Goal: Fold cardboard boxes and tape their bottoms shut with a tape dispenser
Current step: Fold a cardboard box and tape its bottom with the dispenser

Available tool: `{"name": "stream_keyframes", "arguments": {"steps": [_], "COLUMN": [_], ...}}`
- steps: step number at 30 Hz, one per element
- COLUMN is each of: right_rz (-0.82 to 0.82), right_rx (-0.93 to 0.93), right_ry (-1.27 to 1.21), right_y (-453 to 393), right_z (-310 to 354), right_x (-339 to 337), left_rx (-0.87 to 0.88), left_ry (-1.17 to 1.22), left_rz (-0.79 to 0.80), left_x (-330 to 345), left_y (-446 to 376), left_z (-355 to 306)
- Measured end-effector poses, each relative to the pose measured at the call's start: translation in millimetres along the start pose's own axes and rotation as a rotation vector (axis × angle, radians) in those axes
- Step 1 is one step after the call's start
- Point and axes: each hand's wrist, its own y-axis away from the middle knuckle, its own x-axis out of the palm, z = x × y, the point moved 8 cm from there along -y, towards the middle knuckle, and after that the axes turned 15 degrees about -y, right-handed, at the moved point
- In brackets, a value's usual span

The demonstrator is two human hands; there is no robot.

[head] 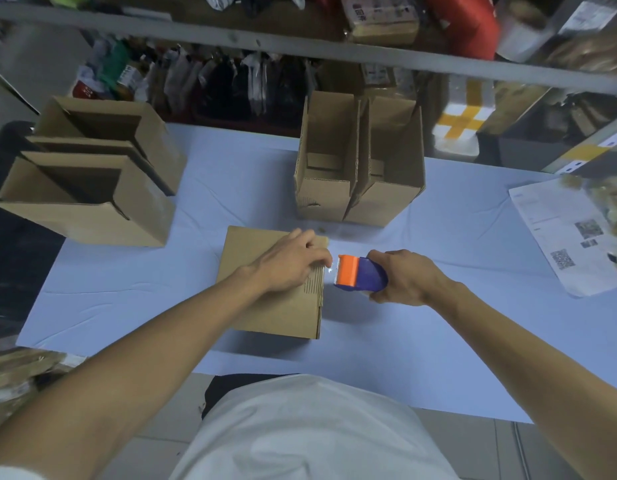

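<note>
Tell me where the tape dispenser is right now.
In the head view, the tape dispenser sits just right of centre, gripped in the right hand, with its orange end at the right edge of the box that the left hand presses down.

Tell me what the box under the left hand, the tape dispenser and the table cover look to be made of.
Box: brown corrugated cardboard, matte; fluted ridges show at its right edge by the left hand.
Tape dispenser: probably hard plastic, smooth orange front on a blue body, with a glint at the front that may be clear tape; the right hand grips it.
Table cover: pale blue, matte, faintly creased; cloth or thin sheet, unclear.
</note>
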Motion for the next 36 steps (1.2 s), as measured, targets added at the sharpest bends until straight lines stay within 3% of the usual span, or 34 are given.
{"name": "stream_keyframes", "arguments": {"steps": [7, 14, 17, 19, 23, 25, 28, 30, 33, 36], "right_rz": [0.073, 0.071, 0.175, 0.202, 0.054, -0.025, -0.127, -0.17, -0.188, -0.188], "right_rx": [0.056, 0.088, 0.182, 0.227, 0.202, 0.164, 0.066, 0.008, -0.065, -0.116], "right_ry": [0.039, 0.261, 0.407, 0.363, 0.114, 0.016, -0.095, -0.137, -0.165, -0.166], "right_y": [-7, -25, -20, -12, 2, 8, 18, 23, 22, 18], "right_z": [5, 45, 36, 24, 8, 3, 4, 9, 21, 30], "right_x": [1, -9, -5, 5, 0, -7, -19, -24, -27, -27], "left_rx": [-0.024, -0.03, -0.015, -0.001, -0.02, -0.076, -0.314, -0.461, -0.513, -0.562], "left_ry": [0.052, 0.051, 0.033, 0.008, -0.052, 0.087, 0.6, 0.812, 1.062, 1.249], "left_rz": [-0.002, -0.014, -0.024, 0.0, 0.093, 0.124, -0.014, -0.039, 0.09, 0.078], "left_x": [1, -4, -5, -1, 7, 5, -5, -1, 14, 15], "left_y": [0, 3, 1, 2, -3, -5, -4, 4, 11, 16], "left_z": [2, -2, -4, -5, -10, -10, 6, 10, -1, 1]}}
